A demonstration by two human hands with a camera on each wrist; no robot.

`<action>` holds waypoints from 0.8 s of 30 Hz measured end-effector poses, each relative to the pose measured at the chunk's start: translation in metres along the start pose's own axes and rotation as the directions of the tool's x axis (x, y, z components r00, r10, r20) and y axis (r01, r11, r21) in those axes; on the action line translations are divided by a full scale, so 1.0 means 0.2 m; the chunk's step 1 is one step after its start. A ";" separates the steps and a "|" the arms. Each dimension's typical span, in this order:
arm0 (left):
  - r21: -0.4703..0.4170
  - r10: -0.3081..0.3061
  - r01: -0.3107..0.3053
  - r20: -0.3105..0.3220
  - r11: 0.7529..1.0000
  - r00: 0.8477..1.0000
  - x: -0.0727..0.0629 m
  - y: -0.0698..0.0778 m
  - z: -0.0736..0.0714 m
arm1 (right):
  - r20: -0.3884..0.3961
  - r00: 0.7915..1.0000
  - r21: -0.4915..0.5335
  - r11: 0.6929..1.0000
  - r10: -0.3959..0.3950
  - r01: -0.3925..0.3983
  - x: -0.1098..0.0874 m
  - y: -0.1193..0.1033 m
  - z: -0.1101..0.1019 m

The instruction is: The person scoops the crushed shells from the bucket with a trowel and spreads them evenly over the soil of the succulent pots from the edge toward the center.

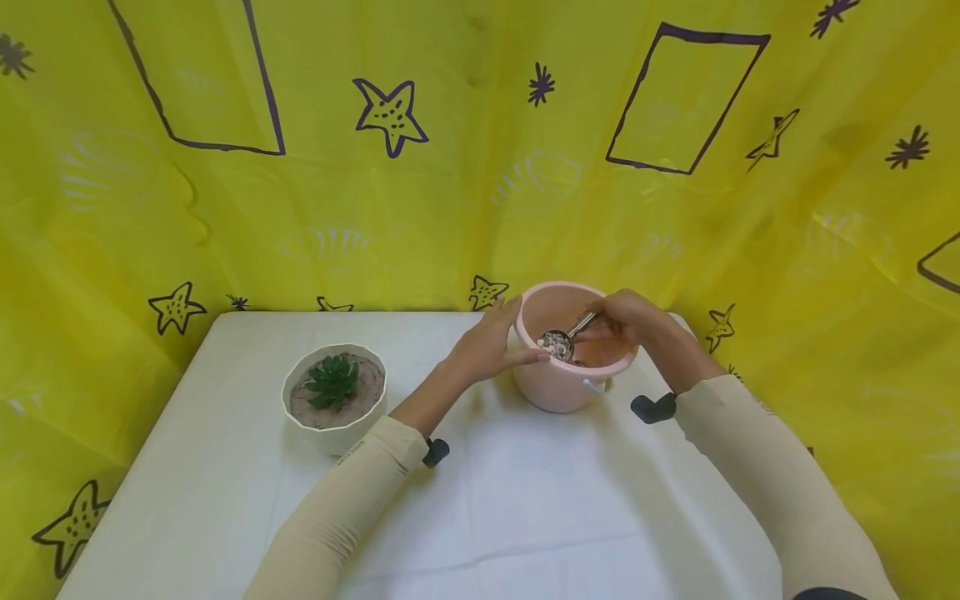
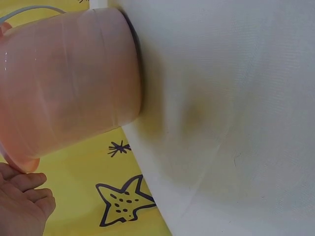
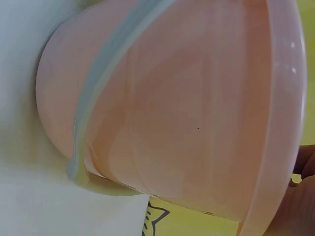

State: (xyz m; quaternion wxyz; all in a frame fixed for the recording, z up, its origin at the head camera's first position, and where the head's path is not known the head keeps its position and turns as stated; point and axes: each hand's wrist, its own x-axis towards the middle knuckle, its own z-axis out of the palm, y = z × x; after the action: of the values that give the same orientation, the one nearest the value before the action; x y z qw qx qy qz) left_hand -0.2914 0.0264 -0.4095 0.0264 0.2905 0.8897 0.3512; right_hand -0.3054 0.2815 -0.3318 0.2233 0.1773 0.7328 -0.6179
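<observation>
A pink bucket [image 1: 551, 392] stands on the white table with a pale handle [image 3: 96, 88] hanging down its side. My left hand [image 1: 487, 342] rests against the bucket's left rim, its thumb lying along the near edge; in the left wrist view its loosely bent fingers [image 2: 34, 189] touch the rim from outside. Reaching over the right rim, my right hand [image 1: 626, 317] grips the handle of a metal scoop [image 1: 581, 323]. The scoop's round bowl holds small whitish-grey pieces like pebbles [image 1: 557, 343] and sits just inside the near rim. The bucket's bottom is mostly hidden.
To the left stands a white faceted pot [image 1: 337, 435] with a green succulent [image 1: 333, 382] in greyish-brown soil. A white cloth covers the table [image 1: 540, 517]. Yellow patterned curtains [image 1: 450, 208] hang close behind the table and along its sides.
</observation>
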 end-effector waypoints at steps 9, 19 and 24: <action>0.004 0.009 -0.009 0.001 1.000 1.000 0.00 0.00 -0.01 | 0.033 0.999 0.120 0.993 0.013 -0.017 -0.02 -0.01 -0.02; 0.012 -0.003 0.003 0.006 1.000 1.000 0.00 0.00 0.00 | 0.025 1.000 0.197 0.980 -0.002 -0.003 -0.03 -0.01 -0.03; 0.012 -0.008 0.008 0.008 1.000 1.000 0.01 0.00 0.00 | 0.015 1.000 0.223 0.975 -0.013 0.009 -0.04 0.00 -0.04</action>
State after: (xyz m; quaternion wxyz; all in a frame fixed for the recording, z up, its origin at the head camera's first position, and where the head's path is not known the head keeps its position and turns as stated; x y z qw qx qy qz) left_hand -0.2924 0.0268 -0.4091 0.0295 0.2885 0.8928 0.3447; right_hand -0.2998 0.2897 -0.3255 0.2045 0.1920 0.6579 -0.6989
